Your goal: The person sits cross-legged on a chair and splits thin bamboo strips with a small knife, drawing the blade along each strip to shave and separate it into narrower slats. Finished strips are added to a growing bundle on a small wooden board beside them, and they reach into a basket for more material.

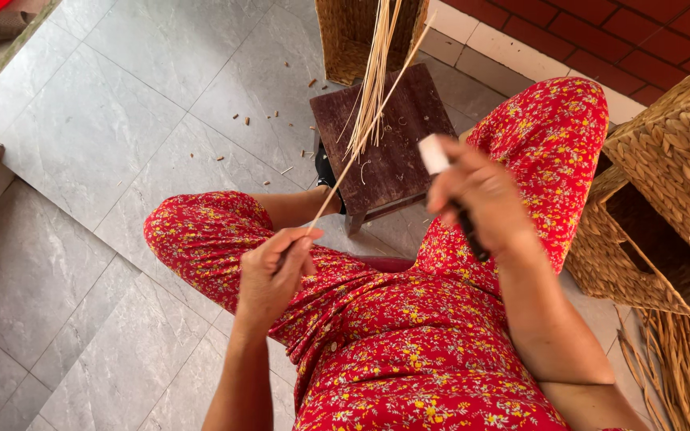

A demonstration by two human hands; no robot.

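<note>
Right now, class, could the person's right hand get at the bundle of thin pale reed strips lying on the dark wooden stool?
Probably yes. The right hand hovers just right of the bundle of thin pale reed strips on the dark wooden stool, with nothing between them, though its fingers already grip a white-tipped tool.

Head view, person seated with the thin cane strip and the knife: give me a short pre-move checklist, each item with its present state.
1. Left hand grips the cane strip at its lower end: ok.
2. Right hand holds the knife, pale end up: ok.
3. Blade edge visible: cannot tell, blurred.
4. Knife apart from strip: ok, gap between them.
5. Strip free of the cane bundle: cannot tell, they overlap.
6. Wooden stool within reach ahead: ok.
</note>
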